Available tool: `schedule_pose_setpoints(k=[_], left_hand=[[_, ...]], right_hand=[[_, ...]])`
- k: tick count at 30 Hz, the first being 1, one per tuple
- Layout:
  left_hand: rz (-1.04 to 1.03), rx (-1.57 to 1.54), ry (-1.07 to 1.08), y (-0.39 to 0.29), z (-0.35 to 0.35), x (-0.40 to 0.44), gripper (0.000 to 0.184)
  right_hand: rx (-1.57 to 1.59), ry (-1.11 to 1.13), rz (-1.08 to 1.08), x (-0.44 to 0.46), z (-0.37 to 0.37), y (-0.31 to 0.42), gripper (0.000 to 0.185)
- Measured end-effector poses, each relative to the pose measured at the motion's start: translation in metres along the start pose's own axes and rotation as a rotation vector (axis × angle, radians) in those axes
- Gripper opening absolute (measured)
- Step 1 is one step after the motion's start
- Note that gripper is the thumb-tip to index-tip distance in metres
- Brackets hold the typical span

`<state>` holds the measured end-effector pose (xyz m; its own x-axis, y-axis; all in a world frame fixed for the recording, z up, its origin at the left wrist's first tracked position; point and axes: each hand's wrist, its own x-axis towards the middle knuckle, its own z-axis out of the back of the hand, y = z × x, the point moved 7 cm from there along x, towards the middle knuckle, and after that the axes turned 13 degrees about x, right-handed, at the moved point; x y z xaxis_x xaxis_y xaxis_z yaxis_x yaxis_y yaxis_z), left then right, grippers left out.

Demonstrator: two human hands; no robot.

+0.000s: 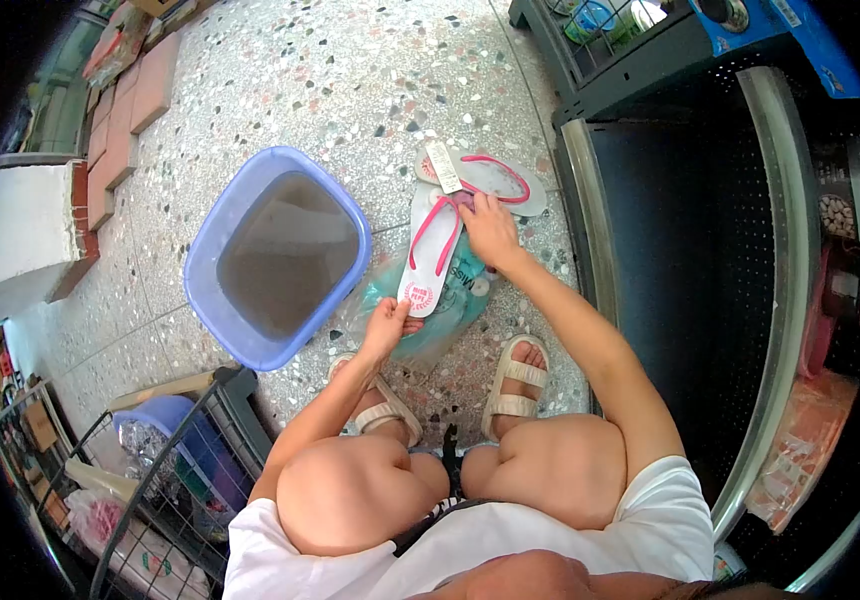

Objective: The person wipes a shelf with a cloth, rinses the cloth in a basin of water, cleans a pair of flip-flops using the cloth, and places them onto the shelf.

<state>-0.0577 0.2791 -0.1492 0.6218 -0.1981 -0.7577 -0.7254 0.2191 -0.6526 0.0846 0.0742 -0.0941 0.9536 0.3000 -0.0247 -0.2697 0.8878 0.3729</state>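
A white flip-flop with pink straps (pixel 436 245) lies at a slant between my hands. My left hand (pixel 388 327) is closed on its heel end, beside a round pink print. Fingers of my right hand (pixel 490 230) are bent at its toe end, over a small dark pink piece; what they grip is partly hidden. A second flip-flop (pixel 495 180) lies beyond, pointing right, with a white paper tag (pixel 442 167) near its heel. Under the first one is a crumpled teal plastic bag (pixel 450 300). Left of them stands a blue-purple basin (pixel 205 285) holding murky water.
Black shelving (pixel 680 250) with a metal edge rises on the right. A wire basket (pixel 165 480) with bags is at the lower left. Reddish bricks (pixel 115 140) line the upper left. My sandalled feet (pixel 518 385) rest on the speckled floor (pixel 350 70).
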Motion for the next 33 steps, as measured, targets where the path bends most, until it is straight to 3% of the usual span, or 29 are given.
schedule_pose_setpoints(k=[7,11,15,21,28,33], left_hand=[[0.02,-0.023,-0.015,0.006,-0.001,-0.002,0.028],[0.009,-0.001,-0.011,0.006,-0.001,-0.002,0.027],[0.001,-0.017,-0.023,0.003,0.0,-0.002,0.027],[0.014,-0.038,-0.06,0.003,-0.001,-0.004,0.029],[0.008,-0.013,-0.064,0.006,0.0,-0.001,0.03],[0.003,-0.06,-0.056,0.009,-0.002,-0.003,0.029]], right_hand=[[0.047,0.078,0.177,-0.064,0.009,0.054,0.023],[0.029,0.018,0.01,-0.034,0.006,0.024,0.026],[0.001,0.001,0.048,-0.009,0.009,0.012,0.027],[0.116,0.181,0.132,-0.076,0.002,0.065,0.028],[0.207,0.233,0.215,-0.112,0.006,0.104,0.031],[0.198,0.133,0.247,-0.09,0.002,0.109,0.029]])
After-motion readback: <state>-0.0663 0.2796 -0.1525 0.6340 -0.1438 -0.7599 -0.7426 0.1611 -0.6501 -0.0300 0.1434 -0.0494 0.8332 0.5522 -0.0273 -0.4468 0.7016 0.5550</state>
